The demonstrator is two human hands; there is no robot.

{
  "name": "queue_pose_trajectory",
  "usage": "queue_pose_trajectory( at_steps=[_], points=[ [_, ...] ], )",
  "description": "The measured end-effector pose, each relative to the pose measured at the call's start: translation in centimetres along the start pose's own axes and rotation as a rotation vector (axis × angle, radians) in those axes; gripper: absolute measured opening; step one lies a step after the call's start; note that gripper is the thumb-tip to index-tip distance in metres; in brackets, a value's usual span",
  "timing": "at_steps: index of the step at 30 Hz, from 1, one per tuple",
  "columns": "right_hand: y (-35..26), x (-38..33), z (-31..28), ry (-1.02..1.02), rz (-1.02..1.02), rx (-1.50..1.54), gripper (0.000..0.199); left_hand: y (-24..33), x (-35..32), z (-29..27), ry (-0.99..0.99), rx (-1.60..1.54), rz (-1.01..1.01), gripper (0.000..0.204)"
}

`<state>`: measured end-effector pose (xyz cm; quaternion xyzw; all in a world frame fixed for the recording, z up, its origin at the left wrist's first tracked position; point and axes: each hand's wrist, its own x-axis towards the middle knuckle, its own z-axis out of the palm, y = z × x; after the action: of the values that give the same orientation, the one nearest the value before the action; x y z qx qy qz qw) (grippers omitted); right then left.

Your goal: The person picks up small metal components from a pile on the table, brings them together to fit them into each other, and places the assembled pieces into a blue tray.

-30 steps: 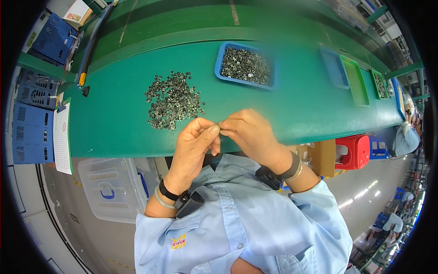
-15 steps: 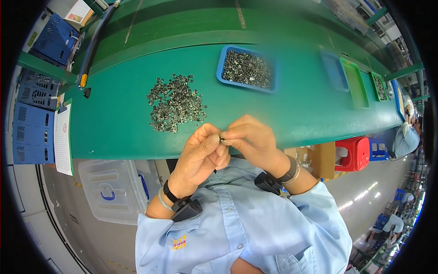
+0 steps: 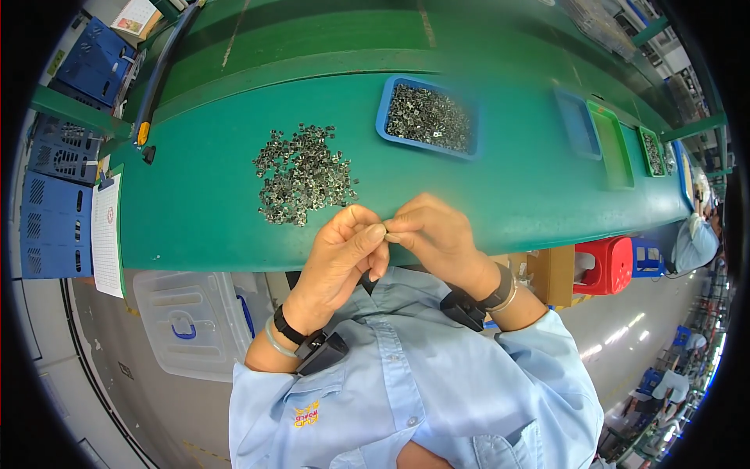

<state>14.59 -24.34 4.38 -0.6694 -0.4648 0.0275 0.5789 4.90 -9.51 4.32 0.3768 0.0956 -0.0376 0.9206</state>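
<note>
Over the near edge of the green work surface [image 3: 203, 211], my two hands meet at the fingertips. My left hand [image 3: 340, 258] is closed, thumb pressed against the index finger. My right hand [image 3: 439, 238] pinches at the same spot from the other side. A tiny dark metal part sits between the fingertips, now almost wholly covered by them. Just beyond my left hand lies a loose pile of small shiny metal parts [image 3: 303, 176]. Farther off, to the right of the pile, a blue tray [image 3: 380, 117] holds many similar metal parts [image 3: 430, 113].
At the right stand another blue tray [image 3: 578, 125], a green tray [image 3: 613, 148] and a smaller green tray with parts [image 3: 651, 152]. A clipboard [image 3: 108, 234] hangs at the left edge. Below are a clear lidded box [image 3: 187, 320], a cardboard box [image 3: 551, 273] and a red stool [image 3: 605, 266].
The dark metal part showed between my fingertips before; the fingers now cover it. Both hands have shifted only slightly. The pile and trays appear slightly displaced as the view moves.
</note>
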Motion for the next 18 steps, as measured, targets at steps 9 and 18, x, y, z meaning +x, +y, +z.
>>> queue_pose_trajectory(
  at_steps=[9, 18],
  points=[
    [4.4, 4.3, -6.1, 0.145, -0.013, -0.627, 0.009, -0.7, -0.4, -2.1, 0.077, -0.043, -0.034, 0.020],
    [3.9, 5.1, 0.8, -0.242, 0.041, -0.532, 0.012, -0.3, -0.6, -2.9, 0.155, -0.109, -0.028, 0.026]
  ],
)
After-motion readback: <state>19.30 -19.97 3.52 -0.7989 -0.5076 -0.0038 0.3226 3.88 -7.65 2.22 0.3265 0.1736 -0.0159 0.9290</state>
